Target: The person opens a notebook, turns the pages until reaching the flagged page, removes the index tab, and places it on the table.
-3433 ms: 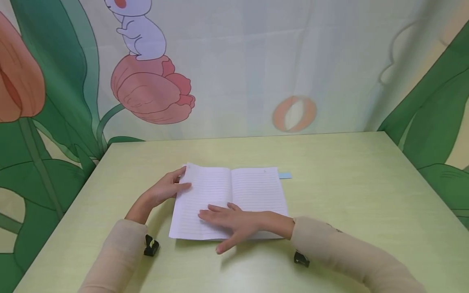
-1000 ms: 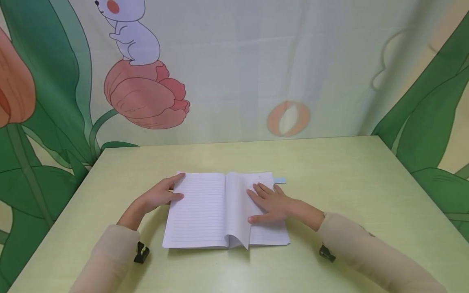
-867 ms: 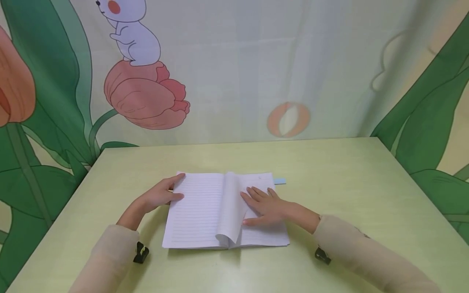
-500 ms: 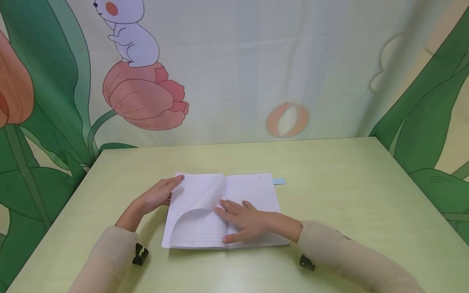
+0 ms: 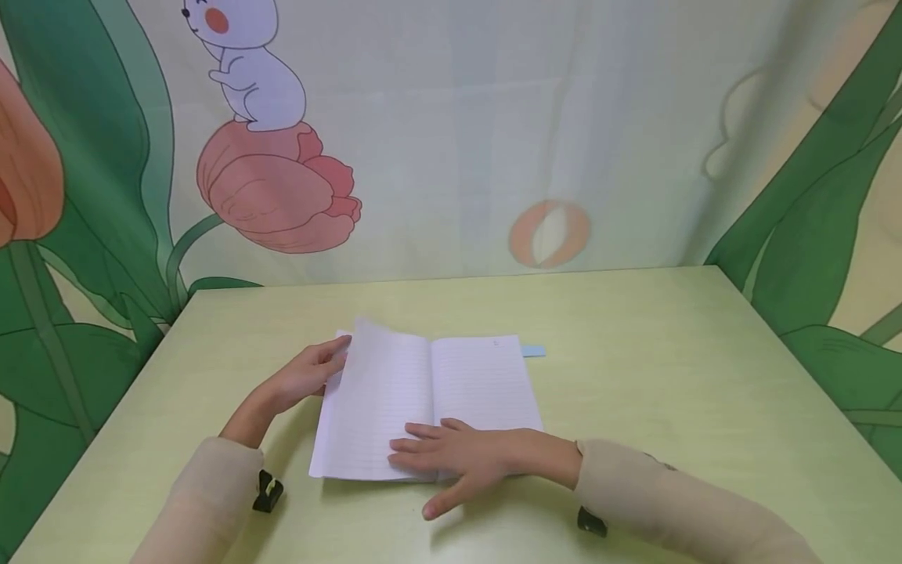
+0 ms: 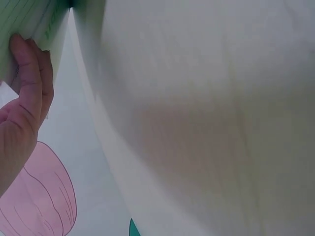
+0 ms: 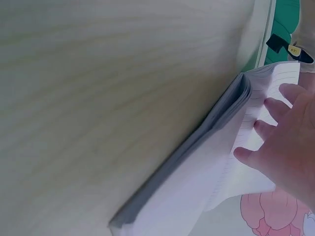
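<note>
An open notebook (image 5: pixel 486 380) with lined white pages lies on the table. My left hand (image 5: pixel 301 377) holds its left edge; in the left wrist view the curled fingers (image 6: pixel 30 73) lie against a greenish printed face of it. One page (image 5: pixel 373 376) on the left side stands slightly raised, its top corner lifted near the left fingertips. My right hand (image 5: pixel 461 458) is spread flat over the lower middle, fingertips on the left page and thumb past the bottom edge. The right wrist view shows these spread fingers above the lined paper and the notebook's thick lower edge (image 7: pixel 197 135).
A light blue tab (image 5: pixel 534 351) sticks out at the notebook's upper right. The pale green table (image 5: pixel 655 352) extends around it, up to a printed curtain (image 5: pixel 437 157) behind. Black camera mounts show at the left wrist (image 5: pixel 268 492) and right wrist (image 5: pixel 592 522).
My right hand swept a page from the right side over to the left, then slid down towards the bottom edge. The left hand stayed at the left edge, its thumb shifting there.
</note>
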`<state>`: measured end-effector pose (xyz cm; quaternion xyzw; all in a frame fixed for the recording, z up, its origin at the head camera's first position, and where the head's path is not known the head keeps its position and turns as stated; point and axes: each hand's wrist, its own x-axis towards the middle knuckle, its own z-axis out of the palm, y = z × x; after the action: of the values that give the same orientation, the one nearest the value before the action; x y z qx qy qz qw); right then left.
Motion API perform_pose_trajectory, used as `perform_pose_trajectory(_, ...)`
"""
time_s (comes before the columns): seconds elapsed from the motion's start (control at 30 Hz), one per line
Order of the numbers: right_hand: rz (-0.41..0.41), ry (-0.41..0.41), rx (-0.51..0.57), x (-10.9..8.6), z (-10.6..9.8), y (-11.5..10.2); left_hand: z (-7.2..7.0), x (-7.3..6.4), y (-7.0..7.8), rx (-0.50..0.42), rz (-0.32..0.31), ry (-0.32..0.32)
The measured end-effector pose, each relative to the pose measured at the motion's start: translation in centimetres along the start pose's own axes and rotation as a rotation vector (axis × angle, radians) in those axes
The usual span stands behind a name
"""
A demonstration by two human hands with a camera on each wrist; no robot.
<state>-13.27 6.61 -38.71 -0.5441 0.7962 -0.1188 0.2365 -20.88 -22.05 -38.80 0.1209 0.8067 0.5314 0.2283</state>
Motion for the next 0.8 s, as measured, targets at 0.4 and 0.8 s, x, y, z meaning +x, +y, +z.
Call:
perform_pose_trajectory(0.4, 0.051, 0.074, 0.027, -0.5, -0.6, 1.9, 0.3, -0.1, 0.0, 0.067, -0.004, 0.049)
perform_pose_trajectory(0.8, 0.474, 0.190, -0.097, -4.2, -2.7, 9.5, 0.3, -0.1, 0.4, 0.061, -0.034, 0.035)
